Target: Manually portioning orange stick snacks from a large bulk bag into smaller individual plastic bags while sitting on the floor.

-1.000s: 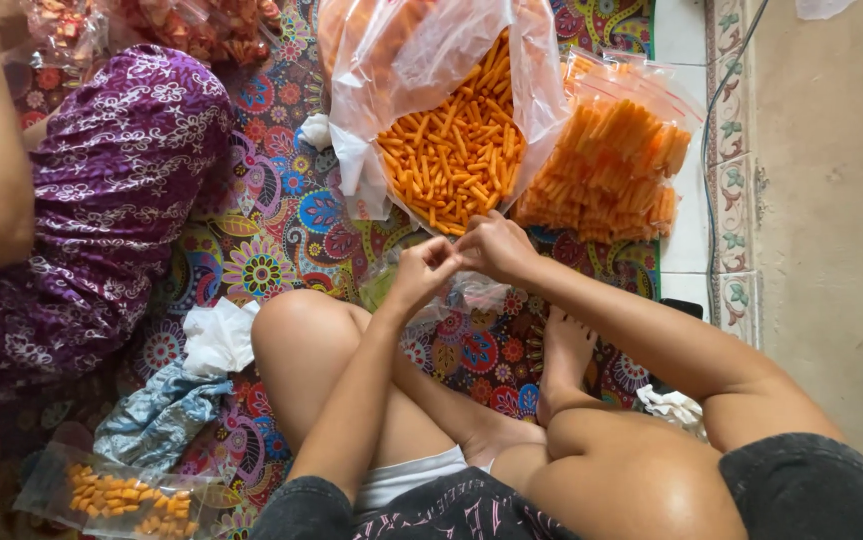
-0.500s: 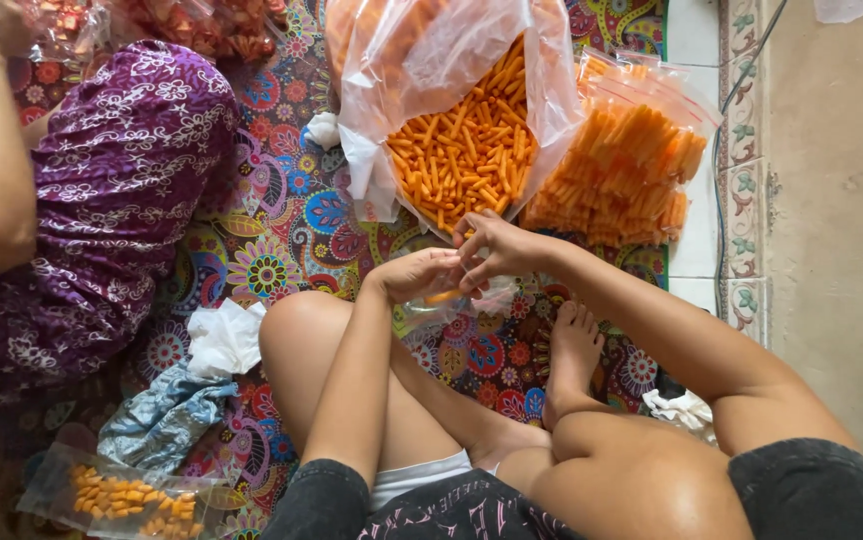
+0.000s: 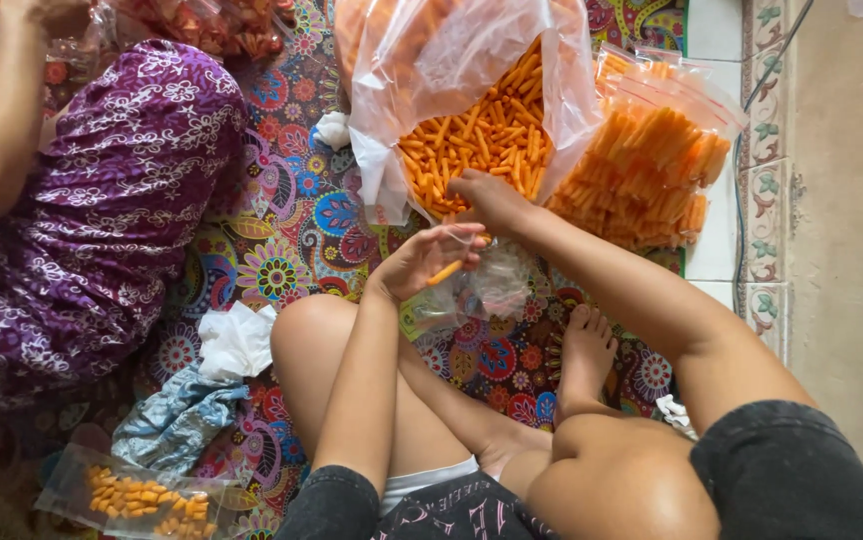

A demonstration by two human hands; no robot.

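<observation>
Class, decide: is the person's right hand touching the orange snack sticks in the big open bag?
Touching. Head view: right hand rests fingers-down on the orange sticks.

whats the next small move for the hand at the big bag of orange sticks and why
Probably close the right hand on some orange snack sticks and carry them back. It rests at the mouth of the large bag, while the left hand holds a small clear bag open just below, nearly empty.

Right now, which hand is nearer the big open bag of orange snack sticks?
Right. The right hand reaches into the big open bag; the left hand sits below it, holding a small clear bag.
</observation>
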